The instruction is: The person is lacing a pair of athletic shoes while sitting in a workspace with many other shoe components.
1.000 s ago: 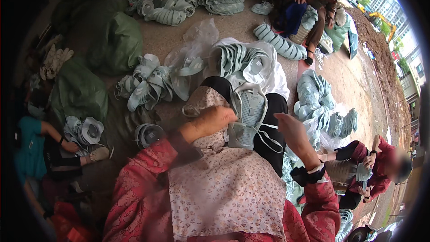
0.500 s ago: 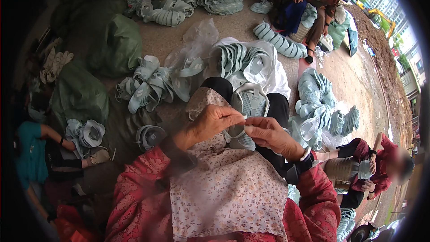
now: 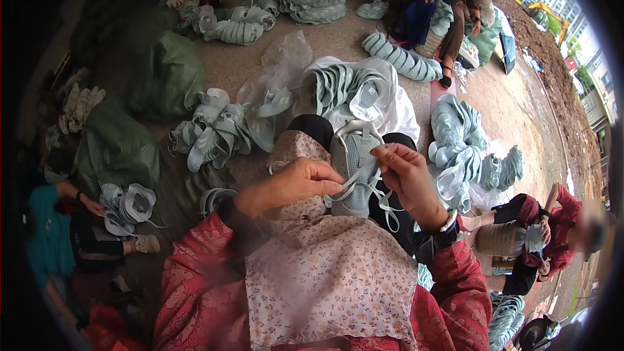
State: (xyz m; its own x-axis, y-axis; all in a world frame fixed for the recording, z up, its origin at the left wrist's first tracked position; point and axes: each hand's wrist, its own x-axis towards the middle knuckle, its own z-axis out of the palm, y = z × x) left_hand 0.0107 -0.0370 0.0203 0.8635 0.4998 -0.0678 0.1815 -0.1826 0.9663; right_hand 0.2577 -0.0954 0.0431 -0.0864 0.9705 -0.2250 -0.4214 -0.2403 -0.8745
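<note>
A pale grey-green shoe upper (image 3: pixel 354 169) lies on my lap between my knees, its toe end toward me. A light shoelace (image 3: pixel 361 184) runs across it, with loose loops hanging at its right side. My left hand (image 3: pixel 296 183) pinches the lace at the left of the upper, thumb and finger pressed together. Raised over the upper's right side, my right hand (image 3: pixel 406 175) pinches another stretch of the lace between thumb and forefinger. A flowered apron (image 3: pixel 331 279) covers my lap below both hands.
Stacked shoe uppers (image 3: pixel 351 88) lie on white plastic just beyond my knees. More uppers are heaped at the left (image 3: pixel 214 127) and right (image 3: pixel 455 133). Green sacks (image 3: pixel 120 143) stand at the left. Co-workers sit at the left, the right and the far right.
My hands have moved apart from their meeting point above the upper. My right hand has risen to the right, and the lace now shows stretched and looped between them.
</note>
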